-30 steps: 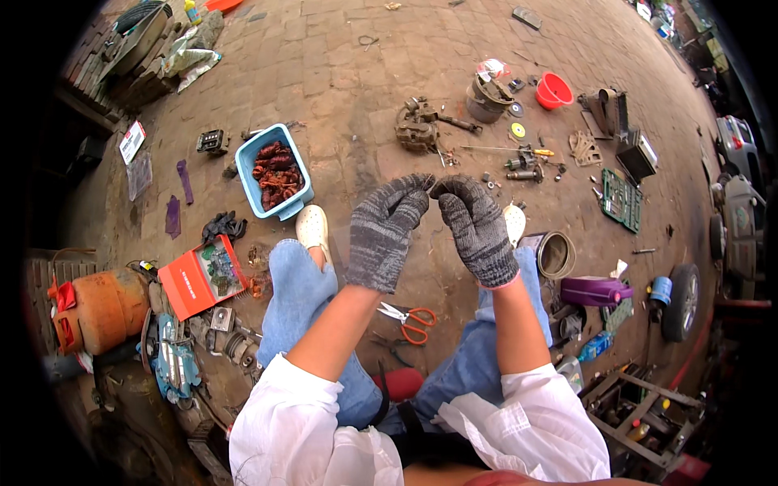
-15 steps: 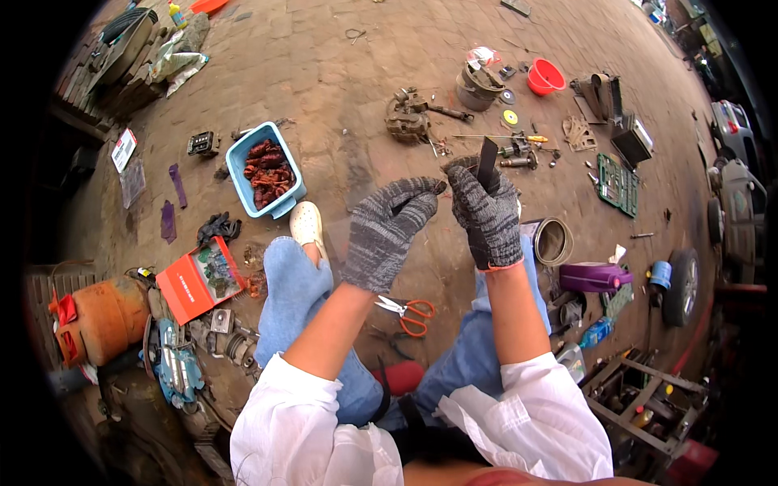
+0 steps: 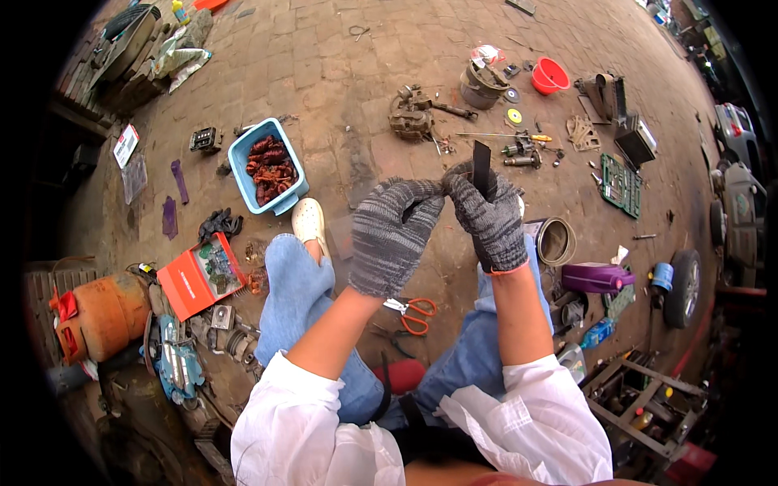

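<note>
Two hands in grey-and-black striped knitted gloves meet at the fingertips near the centre of the frame. The right gloved hand (image 3: 490, 225) has its fingers curled closed, gripping a dark, flat, straight-edged strip (image 3: 482, 162) between thumb and fingers; the strip stands up out of the grip, just right of centre. The left gloved hand (image 3: 395, 243) has its fingers bent, with thumb and forefinger drawn together and their tips at those of the right; whether they pinch anything, I cannot tell.

Below the hands, at lower centre, scissors with orange handles (image 3: 419, 317) lie on the brown paved ground (image 3: 356, 89), between legs in blue denim trousers (image 3: 293, 296). A cream clog (image 3: 308, 220) shows left of the left hand. Beyond it, at centre left, a light blue rectangular plastic tub (image 3: 286, 199) holds dark reddish-brown, coiled-looking pieces (image 3: 271, 172). Lower down on that side sits an open red cardboard box (image 3: 186, 283), and at the far left lies a rusty orange metal cylinder (image 3: 109, 316).

Right of the right hand are an open round metal can (image 3: 554, 241) and a purple plastic jug (image 3: 596, 277). Farther out, at upper right, lie an open green tool case (image 3: 620, 186) and a red plastic bowl (image 3: 550, 74).
</note>
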Tool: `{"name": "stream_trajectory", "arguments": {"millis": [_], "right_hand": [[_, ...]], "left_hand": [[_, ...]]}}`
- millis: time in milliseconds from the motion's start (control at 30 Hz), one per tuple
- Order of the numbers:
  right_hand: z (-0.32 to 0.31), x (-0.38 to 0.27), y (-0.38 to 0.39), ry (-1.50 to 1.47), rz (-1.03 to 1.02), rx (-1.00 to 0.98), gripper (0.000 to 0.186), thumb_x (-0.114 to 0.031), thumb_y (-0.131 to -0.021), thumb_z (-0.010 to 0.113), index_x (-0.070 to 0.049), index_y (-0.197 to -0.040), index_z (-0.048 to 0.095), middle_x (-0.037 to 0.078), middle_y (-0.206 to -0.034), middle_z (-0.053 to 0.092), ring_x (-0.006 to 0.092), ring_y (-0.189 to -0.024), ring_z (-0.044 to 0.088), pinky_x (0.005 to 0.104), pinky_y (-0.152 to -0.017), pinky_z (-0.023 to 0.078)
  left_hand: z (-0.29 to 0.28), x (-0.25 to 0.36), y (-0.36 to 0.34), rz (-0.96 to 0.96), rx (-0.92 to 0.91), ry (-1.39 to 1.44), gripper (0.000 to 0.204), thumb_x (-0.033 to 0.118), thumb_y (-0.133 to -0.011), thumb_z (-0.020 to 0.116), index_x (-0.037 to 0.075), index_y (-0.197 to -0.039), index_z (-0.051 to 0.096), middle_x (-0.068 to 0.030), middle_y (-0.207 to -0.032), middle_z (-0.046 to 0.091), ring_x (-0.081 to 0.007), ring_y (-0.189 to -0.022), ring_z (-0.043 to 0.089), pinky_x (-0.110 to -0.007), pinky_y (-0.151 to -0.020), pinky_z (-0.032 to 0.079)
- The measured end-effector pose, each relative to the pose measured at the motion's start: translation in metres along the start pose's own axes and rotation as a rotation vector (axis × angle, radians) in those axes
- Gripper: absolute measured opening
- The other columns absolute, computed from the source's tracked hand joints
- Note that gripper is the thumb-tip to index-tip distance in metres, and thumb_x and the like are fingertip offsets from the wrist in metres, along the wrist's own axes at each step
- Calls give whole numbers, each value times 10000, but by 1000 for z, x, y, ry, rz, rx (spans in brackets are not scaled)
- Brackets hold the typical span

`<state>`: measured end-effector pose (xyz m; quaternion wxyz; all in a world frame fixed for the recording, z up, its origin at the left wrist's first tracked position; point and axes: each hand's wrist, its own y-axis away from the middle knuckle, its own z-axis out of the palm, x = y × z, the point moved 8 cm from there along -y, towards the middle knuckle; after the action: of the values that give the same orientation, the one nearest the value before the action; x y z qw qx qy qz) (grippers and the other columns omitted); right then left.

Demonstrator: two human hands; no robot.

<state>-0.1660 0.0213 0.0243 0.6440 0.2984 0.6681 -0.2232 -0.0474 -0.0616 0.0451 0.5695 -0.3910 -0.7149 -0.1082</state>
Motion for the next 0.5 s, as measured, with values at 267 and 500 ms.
{"name": "stream_trajectory", "arguments": {"millis": [267,500], "right_hand": [[3,-4,-1,-95,-9,16,211,-78,-793,589,2,-986,562,58,-773,612,125,-726,568,255,-676,450],[3,-1,3,-119,-23,23,152,-105,-784,621,-21,-909,596,20,-729,599,71,-588,505,207,-528,397]], "left_hand": [[6,-14,2,-286,-21,452,145,52,-770,623,-2,-905,621,-63,-822,625,-115,-746,568,-237,-679,456],[8,-26,6,-361,-50,555,157,47,-777,621,-16,-921,618,-43,-834,632,-74,-753,562,-204,-673,452]]}}
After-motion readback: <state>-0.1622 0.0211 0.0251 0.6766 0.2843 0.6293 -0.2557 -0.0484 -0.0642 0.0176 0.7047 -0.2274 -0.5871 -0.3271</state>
